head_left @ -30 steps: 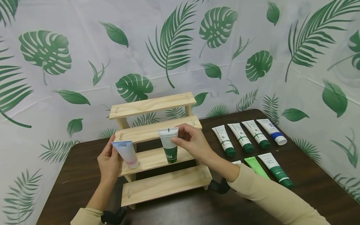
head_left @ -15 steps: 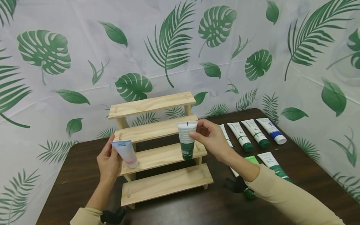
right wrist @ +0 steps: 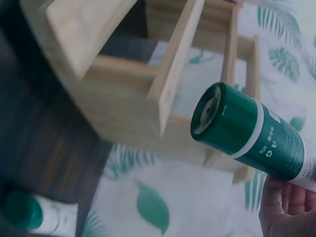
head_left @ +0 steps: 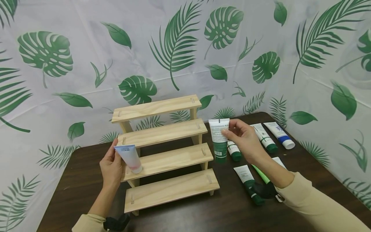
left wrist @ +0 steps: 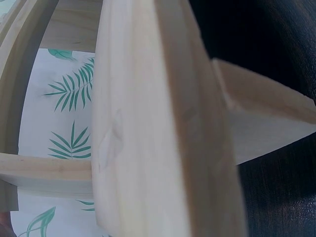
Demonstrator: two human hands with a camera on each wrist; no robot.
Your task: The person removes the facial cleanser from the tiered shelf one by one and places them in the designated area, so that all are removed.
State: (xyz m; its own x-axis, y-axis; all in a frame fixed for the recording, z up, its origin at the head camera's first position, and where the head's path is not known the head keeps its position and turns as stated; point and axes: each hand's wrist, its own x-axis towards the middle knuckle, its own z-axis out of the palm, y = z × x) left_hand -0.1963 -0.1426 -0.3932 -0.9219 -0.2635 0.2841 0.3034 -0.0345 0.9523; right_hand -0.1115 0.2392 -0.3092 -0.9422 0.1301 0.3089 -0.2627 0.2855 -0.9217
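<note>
My right hand (head_left: 244, 138) pinches a white and green squeeze tube (head_left: 219, 141) by its upper side, with the cap pointing down. It is just right of a four-tier wooden display rack (head_left: 171, 159); the right wrist view shows the tube's green cap end close up. My left hand (head_left: 111, 167) is at the rack's left end, right beside a pale blue and pink tube (head_left: 128, 158). That tube is cap-down over the second tier from the bottom and overlaps the hand. I cannot tell whether the left hand holds this tube or the rack's end.
On the dark table (head_left: 200, 212) at right lie several more tubes. Among them are a blue-capped tube (head_left: 279, 135), a green-capped tube (head_left: 264, 138), a white and dark green tube (head_left: 248, 183) and a lime green tube (head_left: 261, 174). A leaf-print sheet (head_left: 179, 48) hangs behind.
My right hand has carried the white and green tube rightward, from in front of the second tier to beyond the rack's right end. The left hand and the blue-pink tube have not moved.
</note>
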